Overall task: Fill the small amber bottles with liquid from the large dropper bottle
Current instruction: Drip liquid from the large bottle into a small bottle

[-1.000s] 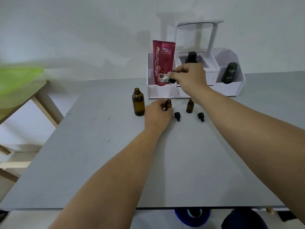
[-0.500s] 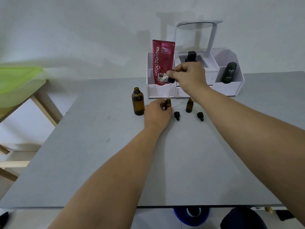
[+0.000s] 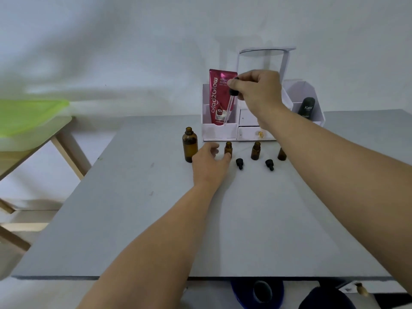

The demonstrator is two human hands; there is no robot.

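Amber glass small bottle (image 3: pixel 228 148), uncapped, near tabletop (image 3: pixel 156 219) far edge: left hand (image 3: pixel 208 162) relaxed, fingertip at base, steadying. Right hand (image 3: pixel 258 90) pinches black-bulbed glass dropper (image 3: pixel 229 105), held above neck. Large amber dropper bottle (image 3: pixel 190 144) open alongside, likely for refill.

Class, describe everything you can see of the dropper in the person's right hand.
The dropper has a black rubber-looking bulb and collar above a thin clear stem, seemingly glass. The right hand pinches the bulb, holding it in the air, tilted, tip lowest and leftward. It shows against the pink cosmetic tube, its tip well above the open small amber bottle. Any liquid inside cannot be made out.
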